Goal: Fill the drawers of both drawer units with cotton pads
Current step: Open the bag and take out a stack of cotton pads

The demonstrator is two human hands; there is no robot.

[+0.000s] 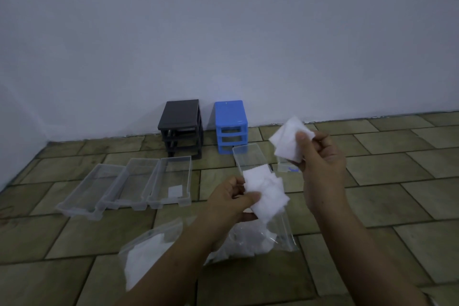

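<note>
**Both hands full of cotton pads above the open drawers**

Here, against the white wall (223, 32) at the far edge of the tiled floor (372, 194), stand the two empty frames side by side: the black plastic drawer unit (180, 126) on the left and the blue plastic drawer unit (231, 126) on the right, their open fronts facing me. On the floor nearer me, three clear plastic drawers (129, 186) lie side by side, touching, their long axes running away from me toward the wall; the rightmost shows a small white square inside. A fourth clear plastic drawer (246, 159) lies just in front of the blue unit, its long axis also running toward the wall, partly hidden by my hands. A clear plastic bag of white cotton pads (149, 256) lies near the closest edge of the floor, under my left forearm.

My left hand (231, 204) has its thumb and fingers curled round a bunch of white square cotton pads (265, 194), held over the fourth drawer. My right hand (320, 156) is raised higher and pinches a second small stack of white cotton pads (289, 139) between thumb and curled fingers, the pads fanning up and to the left.
</note>
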